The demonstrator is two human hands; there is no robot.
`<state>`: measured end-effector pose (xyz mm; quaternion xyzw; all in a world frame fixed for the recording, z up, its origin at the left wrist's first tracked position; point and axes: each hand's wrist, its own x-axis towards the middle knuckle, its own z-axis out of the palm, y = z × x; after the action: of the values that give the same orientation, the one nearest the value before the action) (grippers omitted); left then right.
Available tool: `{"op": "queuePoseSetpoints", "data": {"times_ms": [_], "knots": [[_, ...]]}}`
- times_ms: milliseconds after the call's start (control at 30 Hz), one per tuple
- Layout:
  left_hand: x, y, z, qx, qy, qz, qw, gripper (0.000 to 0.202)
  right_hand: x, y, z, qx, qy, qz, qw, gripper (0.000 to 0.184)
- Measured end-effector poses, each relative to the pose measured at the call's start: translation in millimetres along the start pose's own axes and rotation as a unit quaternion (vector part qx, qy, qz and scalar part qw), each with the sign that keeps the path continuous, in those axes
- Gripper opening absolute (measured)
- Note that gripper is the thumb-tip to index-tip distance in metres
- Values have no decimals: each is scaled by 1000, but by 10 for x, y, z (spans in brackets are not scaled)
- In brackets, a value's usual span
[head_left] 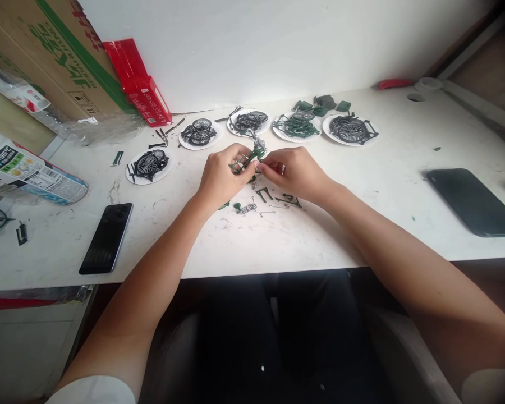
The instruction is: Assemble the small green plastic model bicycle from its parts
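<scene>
My left hand (223,177) is closed round a small green model bicycle frame (246,161), held just above the white table (278,235). Its grey handlebar end (260,147) sticks up between my hands. My right hand (297,173), with a ring on one finger, pinches at the right end of the same frame; what is between its fingertips is too small to make out. Loose small green and grey parts (263,201) lie on the table right under and in front of both hands.
Several white plates with wheels and green parts (148,165) (201,134) (249,122) (297,126) (350,129) stand in an arc behind my hands. A black phone (106,238) lies at front left, a dark tablet (473,201) at right. Red box (139,84) and cardboard carton (46,50) lean at back left.
</scene>
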<state>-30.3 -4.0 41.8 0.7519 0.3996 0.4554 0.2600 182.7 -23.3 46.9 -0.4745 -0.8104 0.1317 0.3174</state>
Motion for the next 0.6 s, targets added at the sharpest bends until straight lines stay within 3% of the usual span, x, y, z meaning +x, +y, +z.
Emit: {"op": "queuePoseSetpoints", "data": {"times_ms": [100,600], "knots": [[11,-41,27,-51,11,-16,998,32,2,-9,-5,15,19,4,1000,33],[68,-119,91,-225,-15,-112,968,37,4,-37,45,56,32,4,998,59]]}}
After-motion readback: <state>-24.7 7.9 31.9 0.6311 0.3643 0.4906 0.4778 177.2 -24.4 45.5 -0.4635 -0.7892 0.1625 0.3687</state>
